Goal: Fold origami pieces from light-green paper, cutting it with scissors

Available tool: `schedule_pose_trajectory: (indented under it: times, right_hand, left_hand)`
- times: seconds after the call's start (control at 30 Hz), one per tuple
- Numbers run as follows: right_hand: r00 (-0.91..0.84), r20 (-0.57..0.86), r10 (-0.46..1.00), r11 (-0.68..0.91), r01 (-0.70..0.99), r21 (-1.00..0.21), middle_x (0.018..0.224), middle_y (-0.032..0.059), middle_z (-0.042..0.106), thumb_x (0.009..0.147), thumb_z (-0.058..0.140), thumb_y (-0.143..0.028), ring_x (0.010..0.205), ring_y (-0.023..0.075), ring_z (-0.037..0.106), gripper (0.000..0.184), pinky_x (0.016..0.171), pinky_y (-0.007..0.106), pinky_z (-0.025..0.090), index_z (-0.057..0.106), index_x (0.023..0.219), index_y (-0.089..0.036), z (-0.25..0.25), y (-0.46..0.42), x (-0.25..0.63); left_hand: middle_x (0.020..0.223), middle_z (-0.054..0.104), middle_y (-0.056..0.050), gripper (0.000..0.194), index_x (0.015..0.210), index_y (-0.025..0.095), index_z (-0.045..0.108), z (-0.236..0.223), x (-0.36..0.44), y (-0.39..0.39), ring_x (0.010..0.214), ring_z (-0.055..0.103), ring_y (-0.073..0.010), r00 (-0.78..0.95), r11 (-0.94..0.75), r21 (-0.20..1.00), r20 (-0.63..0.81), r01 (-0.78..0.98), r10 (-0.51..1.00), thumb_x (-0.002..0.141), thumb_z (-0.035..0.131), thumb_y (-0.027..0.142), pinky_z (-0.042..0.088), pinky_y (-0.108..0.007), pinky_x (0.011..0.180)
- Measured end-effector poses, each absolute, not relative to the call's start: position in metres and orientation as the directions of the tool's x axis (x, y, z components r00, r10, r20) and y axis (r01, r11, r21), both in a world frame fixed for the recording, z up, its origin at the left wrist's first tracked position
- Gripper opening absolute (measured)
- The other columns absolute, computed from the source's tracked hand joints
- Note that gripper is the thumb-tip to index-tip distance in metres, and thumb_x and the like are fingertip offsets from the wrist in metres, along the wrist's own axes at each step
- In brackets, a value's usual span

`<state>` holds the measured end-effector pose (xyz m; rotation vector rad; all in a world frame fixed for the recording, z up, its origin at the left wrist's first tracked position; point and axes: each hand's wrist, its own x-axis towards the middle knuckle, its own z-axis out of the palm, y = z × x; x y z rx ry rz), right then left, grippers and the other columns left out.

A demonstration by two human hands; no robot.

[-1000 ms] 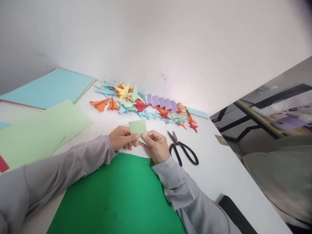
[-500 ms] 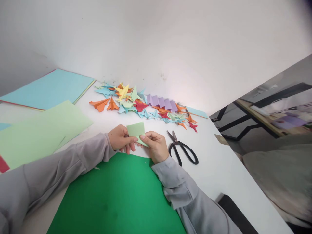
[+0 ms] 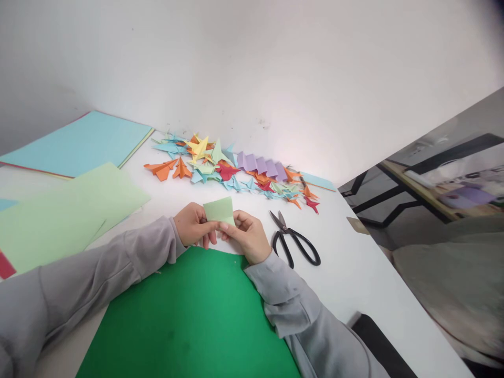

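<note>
A small piece of light green paper (image 3: pixel 219 210) is held up between both hands, above the far edge of a green sheet (image 3: pixel 185 310). My left hand (image 3: pixel 193 223) grips its lower left side, thumb in front and fingers behind. From the other side my right hand (image 3: pixel 249 233) pinches its lower edge, the thumb tip meeting the left thumb. The thumbs cover the paper's bottom part. Black-handled scissors (image 3: pixel 289 236) lie on the white table just right of my right hand, blades slightly apart.
Many folded paper pieces (image 3: pixel 226 170) in mixed colours lie along the wall. Large light green sheets (image 3: pixel 51 220) and a blue-topped paper stack (image 3: pixel 82 144) are at the left. A black object (image 3: pixel 381 346) rests by the right forearm, near the table's right edge.
My right thumb has slid left along the lower edge to the left thumb. The lower flap of paper that showed beneath the thumbs is now hidden.
</note>
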<state>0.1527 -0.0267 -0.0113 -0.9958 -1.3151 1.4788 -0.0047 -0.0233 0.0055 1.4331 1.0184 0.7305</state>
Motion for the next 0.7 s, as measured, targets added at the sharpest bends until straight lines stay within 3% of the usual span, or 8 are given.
schedule_pose_trajectory:
  times: [0.13, 0.7]
  right_hand:
    - [-0.327, -0.041, 0.944, -0.057, -0.038, -0.998, 0.048, -0.0026, 0.06, 0.06, 0.072, -0.037, 0.039, 0.0065, 0.05, 0.027, 0.04, 0.018, 0.04, 0.056, 0.057, -0.015, -0.0104, -0.0256, 0.1531]
    - [-0.281, -0.027, 0.959, -0.057, -0.099, -0.993, 0.049, -0.0003, 0.063, 0.058, 0.073, -0.039, 0.043, 0.0082, 0.055, 0.028, 0.041, 0.018, 0.042, 0.059, 0.055, -0.015, -0.011, -0.0228, 0.1512]
  left_hand:
    - [0.033, 0.053, -0.001, 0.031, 0.045, 0.012, 0.061, 0.0066, -0.0052, -0.0233, 0.027, 0.045, -0.0068, 0.398, 0.066, 0.978, -0.141, 0.197, 0.906, 0.071, 0.06, 0.03, 0.032, -0.015, 0.028]
    - [0.039, 0.058, -0.003, 0.03, 0.05, 0.01, 0.062, -0.0012, -0.0043, -0.0184, 0.031, 0.051, -0.0089, 0.383, 0.065, 0.994, -0.092, 0.083, 0.919, 0.069, 0.062, 0.033, 0.035, -0.015, 0.028]
